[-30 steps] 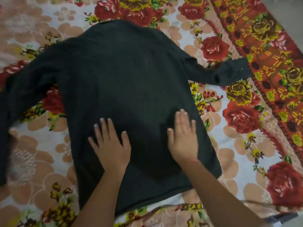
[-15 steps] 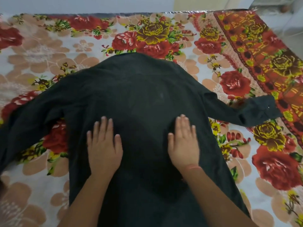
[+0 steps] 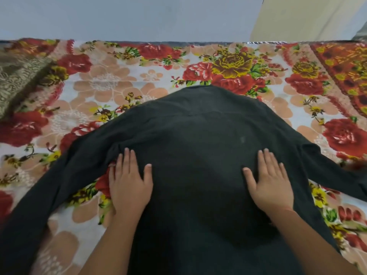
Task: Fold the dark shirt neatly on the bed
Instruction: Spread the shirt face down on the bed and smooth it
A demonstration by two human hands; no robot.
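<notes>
The dark shirt lies spread back-up across the middle of the bed, both the left hand and right hand pressed flat and open on it, gripping nothing, apparently smoothing before a sleeve gets folded inward; no containers show.

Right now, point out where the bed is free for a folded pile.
Free: the floral sheet beyond the dark shirt collar, up to the wall. Crowded: shirt and sleeves span the middle, both hands flat on it; patterned cloth fills the far-left corner.
</notes>
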